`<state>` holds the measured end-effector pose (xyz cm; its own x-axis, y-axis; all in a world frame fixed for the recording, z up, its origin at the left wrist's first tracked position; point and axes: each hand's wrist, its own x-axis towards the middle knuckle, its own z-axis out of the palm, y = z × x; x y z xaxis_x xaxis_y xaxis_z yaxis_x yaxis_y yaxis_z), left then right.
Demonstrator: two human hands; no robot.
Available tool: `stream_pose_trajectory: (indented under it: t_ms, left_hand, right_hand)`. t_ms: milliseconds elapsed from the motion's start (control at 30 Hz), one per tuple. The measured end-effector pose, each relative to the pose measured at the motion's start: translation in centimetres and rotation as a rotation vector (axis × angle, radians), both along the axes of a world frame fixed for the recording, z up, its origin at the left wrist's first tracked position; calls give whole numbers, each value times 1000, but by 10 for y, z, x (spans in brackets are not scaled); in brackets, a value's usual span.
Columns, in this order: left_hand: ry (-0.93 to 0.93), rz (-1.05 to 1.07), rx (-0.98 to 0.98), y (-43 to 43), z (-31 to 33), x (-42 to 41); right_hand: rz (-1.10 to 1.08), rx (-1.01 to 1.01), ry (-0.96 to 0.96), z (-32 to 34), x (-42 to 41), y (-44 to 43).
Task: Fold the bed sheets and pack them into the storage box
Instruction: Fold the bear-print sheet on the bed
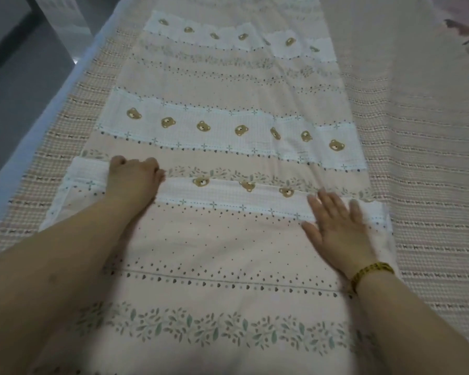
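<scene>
One sheet (228,239), two hands: left hand (132,177) curled, seemingly pinching fold; right hand (339,231) flat, grip spread.

A pale pink bed sheet (228,253) with white bear-print bands lies flat lengthwise on the bed (423,163), its near end folded over.

Head view, down onto sheet (228,239)
</scene>
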<state>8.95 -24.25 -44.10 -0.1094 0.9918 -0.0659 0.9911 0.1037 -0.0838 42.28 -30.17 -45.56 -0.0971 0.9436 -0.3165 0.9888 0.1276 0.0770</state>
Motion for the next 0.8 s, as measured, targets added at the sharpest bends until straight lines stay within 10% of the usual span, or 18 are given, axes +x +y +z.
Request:
stream_pose_trajectory:
  t_ms: [133, 300, 500, 700, 800]
  left_hand:
    - [-123, 135, 158, -11, -11, -7]
    - [-276, 264, 186, -48, -9, -19]
    - [-375, 500, 30, -163, -7, -23]
    - [-948, 1076, 186, -251, 34, 17]
    - [-1448, 1388, 98, -259, 47, 35]
  right_hand:
    - [-350, 21, 58, 7, 40, -5]
    - [-669, 170, 604, 1, 49, -41]
    - [-782, 159, 598, 7, 23, -120]
    - [-1276, 412, 977, 48, -32, -198]
    - [-1613, 66, 1420, 50, -61, -213]
